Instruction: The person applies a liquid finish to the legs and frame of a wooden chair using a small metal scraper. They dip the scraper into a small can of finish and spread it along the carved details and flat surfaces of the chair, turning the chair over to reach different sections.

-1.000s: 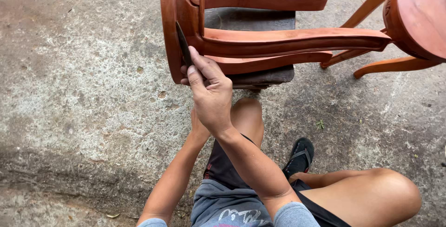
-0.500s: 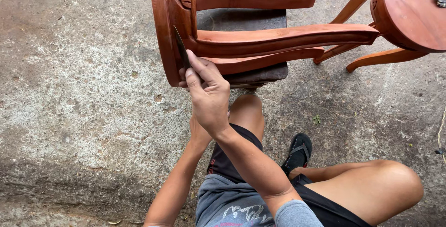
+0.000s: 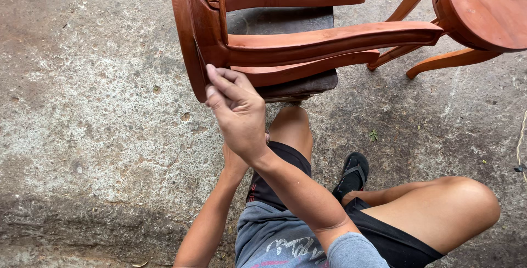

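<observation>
Head view: reddish-brown wooden chair frame (image 3: pixel 296 43) lay on side over concrete floor (image 3: pixel 88 109), resting on dark cushion (image 3: pixel 285 21). Right hand (image 3: pixel 236 111) pressed against curved rail of frame, fingers bunched at rail edge; whether it pinched small tool, cannot tell. Left hand hidden behind right forearm, only left forearm (image 3: pixel 211 218) visible; grip not shown. Second wooden chair (image 3: pixel 477 10) stood at upper right, touching frame's arm. Black sandal (image 3: pixel 351 175) lay between person's legs.
</observation>
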